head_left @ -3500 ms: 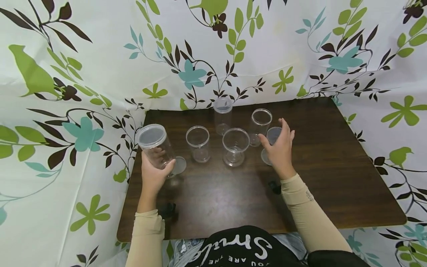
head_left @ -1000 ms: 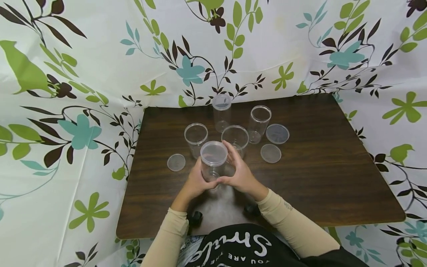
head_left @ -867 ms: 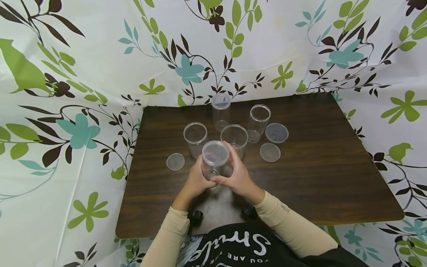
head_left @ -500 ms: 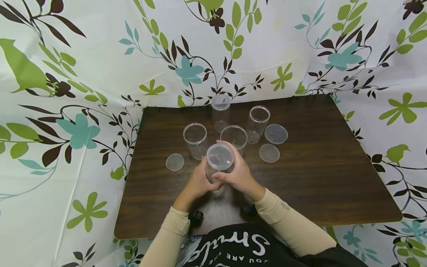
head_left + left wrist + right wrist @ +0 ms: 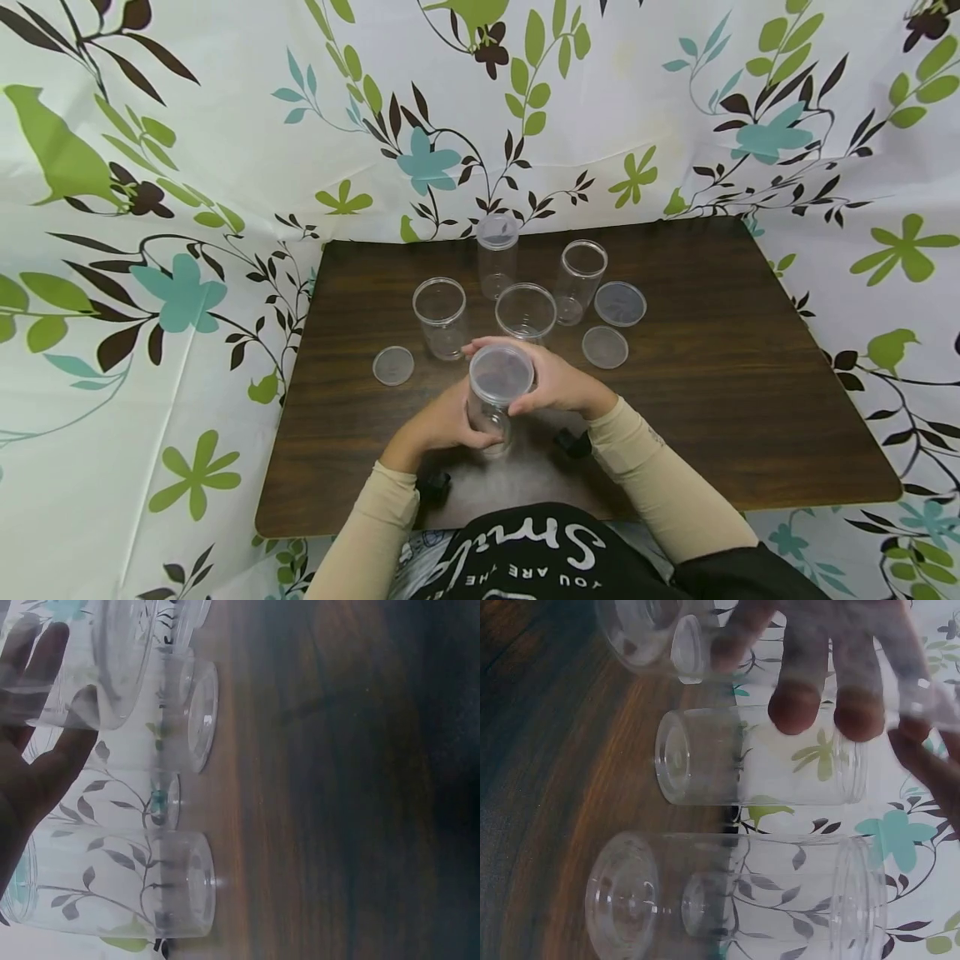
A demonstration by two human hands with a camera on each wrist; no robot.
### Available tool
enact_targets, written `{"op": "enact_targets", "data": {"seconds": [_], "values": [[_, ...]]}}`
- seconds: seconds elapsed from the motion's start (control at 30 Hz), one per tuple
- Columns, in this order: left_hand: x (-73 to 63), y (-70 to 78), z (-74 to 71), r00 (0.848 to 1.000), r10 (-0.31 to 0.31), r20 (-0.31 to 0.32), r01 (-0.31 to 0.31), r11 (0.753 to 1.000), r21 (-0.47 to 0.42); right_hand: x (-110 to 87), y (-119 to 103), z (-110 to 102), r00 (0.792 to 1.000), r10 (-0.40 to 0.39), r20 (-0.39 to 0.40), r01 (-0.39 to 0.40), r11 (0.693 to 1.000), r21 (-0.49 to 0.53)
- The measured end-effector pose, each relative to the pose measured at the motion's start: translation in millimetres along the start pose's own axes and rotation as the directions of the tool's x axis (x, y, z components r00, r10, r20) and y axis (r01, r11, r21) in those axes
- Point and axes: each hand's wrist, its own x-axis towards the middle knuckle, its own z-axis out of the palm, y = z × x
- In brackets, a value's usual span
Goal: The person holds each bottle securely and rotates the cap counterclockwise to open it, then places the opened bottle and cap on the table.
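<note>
A clear jar with a translucent lid stands close over the near middle of the table, held in both hands. My left hand grips the jar's lower body, its thumb across the near side. My right hand curls round the top at the lid's rim, thumb in front and fingers behind. In the left wrist view, the fingers show beside the jar's clear base. In the right wrist view, the right fingers show through the jar's clear wall.
Behind the hands stand uncapped clear jars: one left, one middle and one right. A lidded jar is at the back. Loose lids lie left and right on the brown table.
The jar came from the left to the middle, and the right hand left the loose lids to join it. Lately the jar has moved nearer the body, with the right hand up at its lid.
</note>
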Motion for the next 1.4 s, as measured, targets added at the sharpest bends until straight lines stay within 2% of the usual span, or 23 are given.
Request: {"op": "enact_targets", "data": {"seconds": [0.07, 0.17, 0.37, 0.53, 0.67, 0.77, 0.93, 1.03, 1.17, 1.4], "values": [[-0.8, -0.1, -1.1, 0.999, -0.001, 0.044, 0.002, 1.0, -0.025, 0.9, 1.5, -2.7, 0.998, 0.003, 0.059, -0.005, 1.0, 0.03], [-1.2, -1.2, -1.8, 0.998, 0.011, 0.059, -0.008, 0.999, -0.049, 1.9, 3.6, -3.3, 0.996, 0.001, 0.094, -0.005, 0.999, 0.045], [-1.6, -2.3, -3.1, 0.999, 0.025, 0.02, -0.023, 0.995, -0.093, 2.7, 11.0, 0.6, 0.998, -0.022, 0.067, 0.016, 0.997, 0.081], [-5.6, -3.5, -4.9, 0.998, -0.022, -0.051, 0.017, 0.995, -0.103, -1.0, 16.1, 6.5, 1.0, -0.012, -0.024, 0.014, 0.997, 0.082], [-10.7, -5.7, -8.8, 0.987, -0.062, -0.145, 0.05, 0.995, -0.09, -3.7, 16.3, 13.3, 0.991, 0.01, -0.136, 0.001, 0.996, 0.084], [-12.3, -7.6, -10.5, 0.974, -0.092, -0.206, 0.079, 0.994, -0.074, -5.5, 15.8, 19.0, 0.973, 0.016, -0.229, -0.001, 0.998, 0.069], [-12.1, -9.8, -10.5, 0.95, -0.095, -0.296, 0.086, 0.995, -0.042, -7.7, 16.6, 29.0, 0.939, -0.072, -0.336, 0.072, 0.997, -0.015], [-11.7, -11.5, -9.0, 0.943, -0.096, -0.319, 0.092, 0.995, -0.027, -9.6, 17.7, 33.4, 0.932, -0.098, -0.349, 0.078, 0.994, -0.071], [-10.0, -12.9, -7.1, 0.939, -0.101, -0.329, 0.102, 0.995, -0.012, -10.1, 16.8, 37.4, 0.938, -0.091, -0.335, 0.053, 0.991, -0.121], [-5.2, -13.2, -5.5, 0.942, -0.074, -0.328, 0.094, 0.994, 0.046, -4.0, 11.0, 40.8, 0.927, -0.051, -0.371, -0.012, 0.986, -0.164]]}}
